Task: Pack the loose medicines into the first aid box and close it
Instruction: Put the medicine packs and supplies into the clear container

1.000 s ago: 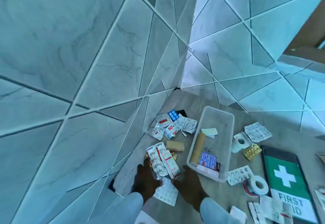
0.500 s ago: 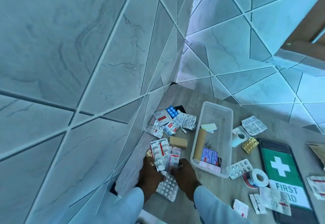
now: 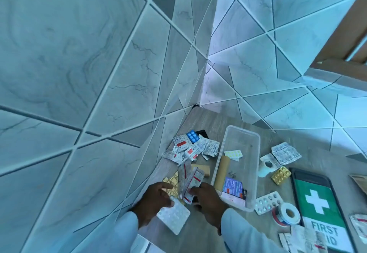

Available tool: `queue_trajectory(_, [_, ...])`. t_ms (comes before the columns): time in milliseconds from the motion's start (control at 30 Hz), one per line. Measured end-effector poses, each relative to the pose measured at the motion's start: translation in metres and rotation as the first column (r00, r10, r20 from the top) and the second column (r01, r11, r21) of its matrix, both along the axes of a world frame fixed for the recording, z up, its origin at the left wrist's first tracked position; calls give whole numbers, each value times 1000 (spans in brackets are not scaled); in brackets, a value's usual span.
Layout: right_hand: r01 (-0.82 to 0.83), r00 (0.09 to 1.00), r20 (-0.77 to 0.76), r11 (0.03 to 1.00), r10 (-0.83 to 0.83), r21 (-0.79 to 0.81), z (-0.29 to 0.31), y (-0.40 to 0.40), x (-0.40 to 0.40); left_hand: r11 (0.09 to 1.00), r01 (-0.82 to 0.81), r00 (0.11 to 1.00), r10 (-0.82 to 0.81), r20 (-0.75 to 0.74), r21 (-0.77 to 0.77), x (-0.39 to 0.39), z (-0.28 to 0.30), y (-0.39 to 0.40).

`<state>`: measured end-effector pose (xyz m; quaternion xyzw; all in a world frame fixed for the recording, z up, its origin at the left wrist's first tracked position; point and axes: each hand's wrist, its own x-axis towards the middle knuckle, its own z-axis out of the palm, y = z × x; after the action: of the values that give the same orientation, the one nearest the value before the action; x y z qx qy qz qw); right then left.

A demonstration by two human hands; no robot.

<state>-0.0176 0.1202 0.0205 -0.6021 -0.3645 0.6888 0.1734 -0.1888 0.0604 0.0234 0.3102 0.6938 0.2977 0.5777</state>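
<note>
Nearest the camera, the left hand (image 3: 156, 199) pinches a white blister sheet (image 3: 173, 216) by its corner, thumb on top. The right hand (image 3: 207, 200), fingers (image 3: 193, 190) curled, grips a bunch of red-and-white strips (image 3: 188, 181) standing up off the wooden surface (image 3: 198, 237). Just right of it lies the clear box (image 3: 256, 153), open, holding one brown roll (image 3: 222, 171), one blue carton (image 3: 232, 186) and one yellow-pill strip (image 3: 233, 154). Its green lid (image 3: 317, 199), flat at the right, bears a white cross and "FIRST AID", partly covered. Beside it sit two tape rolls (image 3: 288, 213). Farther back, a loose pile of strips (image 3: 190, 147) lies by the tiled wall, a blue blister (image 3: 192, 136) on top.
</note>
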Motion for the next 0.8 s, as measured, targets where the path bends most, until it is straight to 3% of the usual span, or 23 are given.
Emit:
queue_trajectory(133, [-50,998,-22,988,54,143,21,8,29,992,-123,990,123,64,1,-1,16,-11])
queue_trajectory(333, [160,983,-133,953,-129,259,44,22,109,958,-279,960,278,22,62,42,36,4])
queue_trajectory(500, [335,942,-106,873,-318,354,43,31,168,914,-375,926,376,24,154,103,40,30])
queue_trajectory(633, [436,895,-85,817,-438,379,43,32,191,927,-299,948,317,-43,228,146,41,52])
queue_trajectory(800, [491,845,-26,754,-534,436,39,25,196,963,-85,959,149,-242,255,176,39,82])
